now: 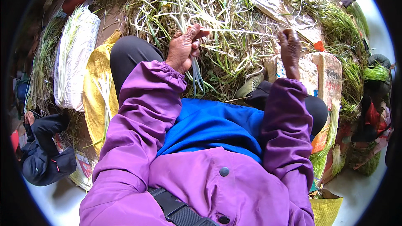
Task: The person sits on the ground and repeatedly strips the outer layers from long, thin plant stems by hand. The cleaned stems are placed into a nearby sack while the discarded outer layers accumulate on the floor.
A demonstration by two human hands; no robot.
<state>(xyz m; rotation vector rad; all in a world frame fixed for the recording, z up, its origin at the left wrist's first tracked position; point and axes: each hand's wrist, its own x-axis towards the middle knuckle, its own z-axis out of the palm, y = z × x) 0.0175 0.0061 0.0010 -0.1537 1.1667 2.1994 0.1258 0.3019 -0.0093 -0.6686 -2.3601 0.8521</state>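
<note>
My left hand (183, 50) is closed around a small bunch of pale green plant stalks (197, 77). Their ends hang below the fist, and the upper parts rise above the thumb. A thin whitish strand (240, 31) runs nearly straight from the left fingers across to my right hand (289, 50). The right fingers are pinched on its far end. Under and beyond both hands lies a heap of loose stalks and leaves (220, 12). My lap, in blue cloth (213, 119), is just below the left fist.
A yellow woven sack (94, 100) and a white sack (84, 40), both with stalks on top, lie to the left. At right stand printed sacks (329, 72) with long stalks (334, 125) beside them. Seated people (47, 150) work at both sides.
</note>
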